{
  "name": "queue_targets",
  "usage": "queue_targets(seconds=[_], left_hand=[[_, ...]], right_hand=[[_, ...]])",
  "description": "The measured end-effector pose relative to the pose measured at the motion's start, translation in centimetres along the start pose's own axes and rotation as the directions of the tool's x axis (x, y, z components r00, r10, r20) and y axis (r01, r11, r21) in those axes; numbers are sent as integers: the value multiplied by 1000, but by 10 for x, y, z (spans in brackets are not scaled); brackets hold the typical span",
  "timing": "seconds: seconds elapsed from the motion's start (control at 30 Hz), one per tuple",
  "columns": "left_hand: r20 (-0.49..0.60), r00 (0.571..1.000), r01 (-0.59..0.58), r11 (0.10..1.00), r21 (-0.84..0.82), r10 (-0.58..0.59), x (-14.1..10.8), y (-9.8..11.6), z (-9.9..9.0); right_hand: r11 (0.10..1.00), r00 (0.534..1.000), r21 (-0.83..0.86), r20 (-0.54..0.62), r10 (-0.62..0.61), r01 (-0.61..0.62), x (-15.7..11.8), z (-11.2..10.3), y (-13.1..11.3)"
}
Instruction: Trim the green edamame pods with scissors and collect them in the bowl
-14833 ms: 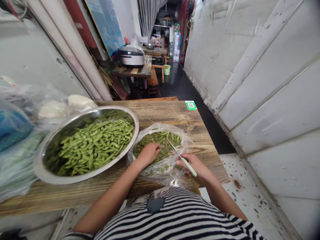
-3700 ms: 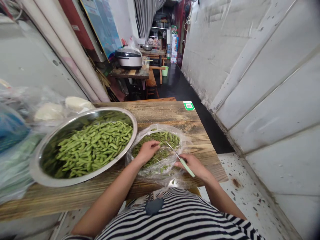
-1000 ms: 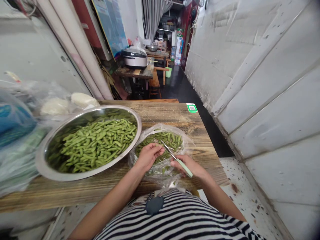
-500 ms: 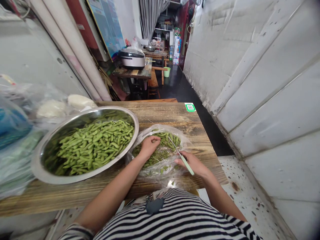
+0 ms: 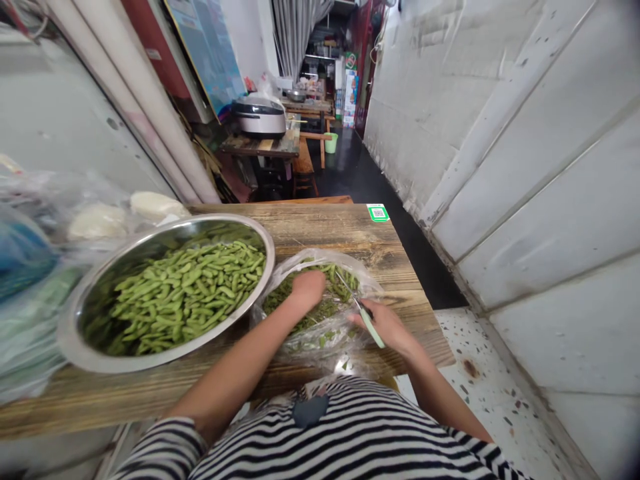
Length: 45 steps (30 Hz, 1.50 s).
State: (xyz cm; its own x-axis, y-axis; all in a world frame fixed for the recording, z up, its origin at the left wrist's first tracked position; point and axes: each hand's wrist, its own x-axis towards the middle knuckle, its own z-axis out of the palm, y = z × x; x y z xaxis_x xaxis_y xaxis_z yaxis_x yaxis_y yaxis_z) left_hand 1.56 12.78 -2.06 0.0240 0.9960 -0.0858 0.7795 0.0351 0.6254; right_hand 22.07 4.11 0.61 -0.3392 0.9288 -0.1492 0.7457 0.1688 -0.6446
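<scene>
My right hand (image 5: 384, 323) is wrapped around a pair of scissors (image 5: 371, 327) with a pale green handle, blades pointing away and to the left. The blades reach over a clear plastic bag (image 5: 369, 285) spread open on the table. Green soybean pods (image 5: 339, 279) lie at the bag's far side, with small green trimmings (image 5: 320, 312) nearer me. My left hand (image 5: 309, 287) is down in the bag among the pods, back of the hand up; its fingers are hidden. To its left stands a large steel basin (image 5: 270, 250) heaped with green pods (image 5: 193, 293).
The basin and bag share a wooden table (image 5: 345, 227) with a QR-code sticker (image 5: 379, 213) at its far right corner. Clear plastic bags (image 5: 35, 327) crowd the left end. Beyond are a rice cooker (image 5: 259, 115) on another table and a green bucket (image 5: 331, 143). A wall runs along the right.
My left hand has moved slightly right and turned down into the pods, hiding its fingers. My right hand and the scissors have hardly moved. The view has shifted slightly.
</scene>
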Motion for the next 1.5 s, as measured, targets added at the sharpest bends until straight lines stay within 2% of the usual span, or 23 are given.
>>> queue_targets(seconds=[0.17,0.27,0.33,0.4,0.5,0.6,0.8,1.03,1.13,1.4,1.5], left_hand=[[14,996,-87,996,-25,88,-8,-1,-11],[-11,990,-139,955,-264,141,-17,-7,-16],[-25,994,-104,846,-522,106,-24,-11,-17],[14,999,-19,695,-719,42,-32,-14,-17],[84,996,64,494,-867,19,-41,-17,-16],[94,995,78,406,-911,20,-44,-23,-15],[100,995,99,462,-881,-21,-45,-34,-14],[33,999,39,605,-795,-21,-50,-31,-15],[31,999,33,634,-773,-14,-52,-32,-16],[169,984,95,664,-742,49,-58,-32,-21],[203,978,123,639,-759,54,-58,-30,-23]], right_hand=[[1000,1000,-11,11,5,-5,0,1,-2],[1000,1000,10,2,10,-10,-1,1,-4],[1000,1000,18,1,-1,1,-1,0,-6],[1000,1000,8,7,-12,12,1,1,-9],[999,1000,-28,9,-21,22,5,4,-14],[997,1000,-74,1,-11,11,10,7,-20],[993,996,-104,-64,-59,52,16,11,-23],[985,982,-88,-97,-160,151,15,12,-22],[983,983,-105,-88,-161,151,13,11,-22],[986,987,-70,-46,-152,148,13,21,-12],[989,990,-39,-27,-141,140,14,23,-10]])
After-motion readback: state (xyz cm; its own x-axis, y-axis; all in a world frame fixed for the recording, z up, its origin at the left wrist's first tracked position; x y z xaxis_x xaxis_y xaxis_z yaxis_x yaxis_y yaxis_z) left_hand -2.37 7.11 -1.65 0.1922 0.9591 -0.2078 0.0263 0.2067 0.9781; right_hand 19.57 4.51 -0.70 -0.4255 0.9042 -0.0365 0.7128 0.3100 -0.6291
